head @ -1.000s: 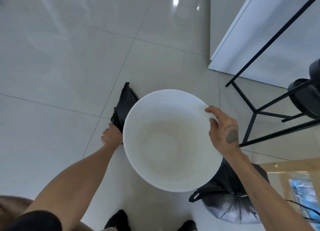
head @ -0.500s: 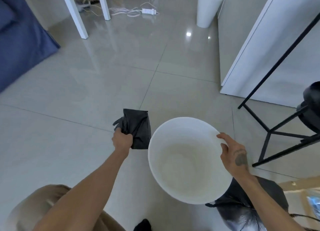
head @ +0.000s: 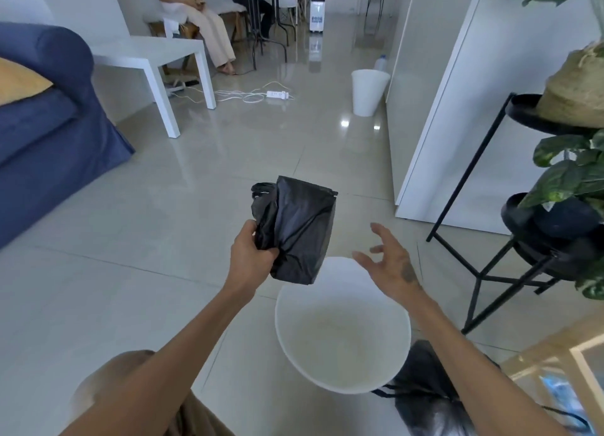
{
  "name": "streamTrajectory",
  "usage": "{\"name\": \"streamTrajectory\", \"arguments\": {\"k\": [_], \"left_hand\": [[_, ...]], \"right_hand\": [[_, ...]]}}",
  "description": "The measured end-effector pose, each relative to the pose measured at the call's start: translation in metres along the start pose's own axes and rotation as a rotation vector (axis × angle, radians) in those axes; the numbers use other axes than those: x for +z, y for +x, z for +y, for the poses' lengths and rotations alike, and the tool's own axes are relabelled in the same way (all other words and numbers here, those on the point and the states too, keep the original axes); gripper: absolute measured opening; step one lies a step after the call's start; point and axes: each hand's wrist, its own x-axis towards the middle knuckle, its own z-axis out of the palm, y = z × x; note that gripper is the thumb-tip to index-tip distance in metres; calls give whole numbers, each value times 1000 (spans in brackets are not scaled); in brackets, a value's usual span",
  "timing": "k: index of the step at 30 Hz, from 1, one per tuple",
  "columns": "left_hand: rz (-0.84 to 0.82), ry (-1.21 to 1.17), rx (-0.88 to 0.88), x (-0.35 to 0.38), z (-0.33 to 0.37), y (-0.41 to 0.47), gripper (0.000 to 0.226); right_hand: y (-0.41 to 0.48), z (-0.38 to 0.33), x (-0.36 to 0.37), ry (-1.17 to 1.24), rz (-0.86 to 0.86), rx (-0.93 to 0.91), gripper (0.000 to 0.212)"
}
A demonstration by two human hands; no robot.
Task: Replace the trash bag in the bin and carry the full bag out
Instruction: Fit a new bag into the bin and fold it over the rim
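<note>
My left hand (head: pixel 250 254) grips a folded black trash bag (head: pixel 295 229) and holds it up above the far rim of the white bin (head: pixel 341 368). The bin stands on the tiled floor below my arms and has nothing inside. My right hand (head: pixel 389 260) hovers above the bin's right rim with fingers spread, touching nothing. The full black bag (head: pixel 425 393), tied at the top, lies on the floor against the bin's near right side, partly hidden by my right forearm.
A black metal plant stand (head: pixel 510 262) with pots is close on the right. A white cabinet (head: pixel 457 108) lies beyond it. A second white bin (head: pixel 369 92), a power strip with cables (head: pixel 277 94), a white table (head: pixel 147 59) and a blue sofa (head: pixel 49 115) stand farther off. A person sits at the back.
My left hand has lifted the folded bag off the floor to above the bin. My right hand has let go of the bin's rim and opened. My view has tilted up.
</note>
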Motion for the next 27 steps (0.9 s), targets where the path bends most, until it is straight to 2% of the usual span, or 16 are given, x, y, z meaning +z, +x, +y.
{"name": "streamTrajectory", "arguments": {"k": [2,4,6,8,10,12,16,19,21,23,27], "left_hand": [[-77,-26,-19,16,1,-16,36],[-139,-71,-47,29,-3,-31,41],[-186,-110,-79,37,-6,-42,54],[-261,-178,-139,40,-11,-46,81],[-363,-232,-199,38,-17,-45,116],[-422,-224,-223,35,-21,-43,127],[-389,-245,-287,35,-30,-29,113],[-350,-393,-454,31,-34,-13,105],[-335,-393,-463,30,-35,-11,80],[-252,-340,-453,31,-34,-8,61],[-60,-304,-512,40,-28,-3,47]], "right_hand": [[7,-33,-6,219,-97,79,92],[12,-43,-9,430,-125,193,96],[10,-42,-11,534,-88,270,75],[6,-36,-10,564,-51,279,55],[-1,-31,-9,572,-61,261,45],[-5,-25,-10,560,-84,235,42],[-11,-8,-9,641,-120,240,39],[-18,5,-7,628,-157,203,41],[-23,15,-6,527,-163,152,44],[-27,25,-2,415,-163,97,46],[-28,57,20,91,-219,-117,37]]}}
